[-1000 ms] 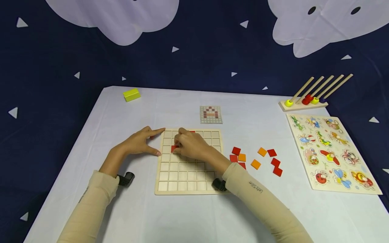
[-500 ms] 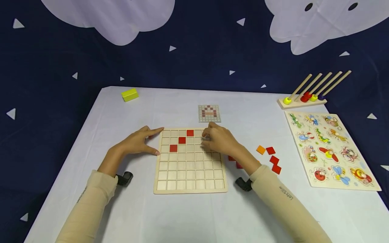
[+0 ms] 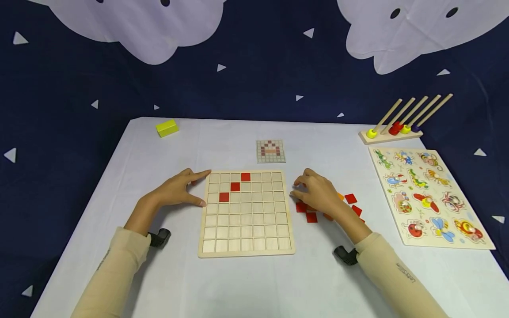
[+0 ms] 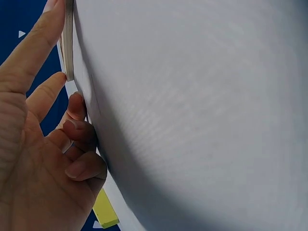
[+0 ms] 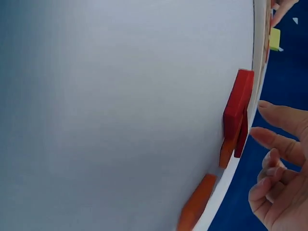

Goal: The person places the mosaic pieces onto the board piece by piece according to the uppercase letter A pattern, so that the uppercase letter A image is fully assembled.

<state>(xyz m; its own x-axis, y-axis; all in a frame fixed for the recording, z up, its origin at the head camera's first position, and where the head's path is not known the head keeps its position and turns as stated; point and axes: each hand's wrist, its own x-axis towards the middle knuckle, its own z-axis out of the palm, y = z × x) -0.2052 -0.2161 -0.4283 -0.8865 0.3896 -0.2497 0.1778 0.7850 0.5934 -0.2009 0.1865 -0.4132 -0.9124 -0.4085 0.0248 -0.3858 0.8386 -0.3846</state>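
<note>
A wooden grid board lies at the middle of the table in the head view. Three red square tiles sit in its cells, stepping diagonally down to the left from the top row. My left hand steadies the board's left side, its straight index finger at the upper corner and its thumb lower on that edge. Right of the board, my right hand hovers over loose red tiles and orange tiles. In the right wrist view, its thumb and index finger are apart with nothing between them.
Behind the board lies a small pattern card. A yellow block is at the back left. On the right are an insect peg puzzle and a wooden peg stand with beads. More red tiles lie beyond the right hand.
My right hand has left the board and moved right to the loose tiles, uncovering the red tiles in the grid. The left hand has stayed at the board's edge.
</note>
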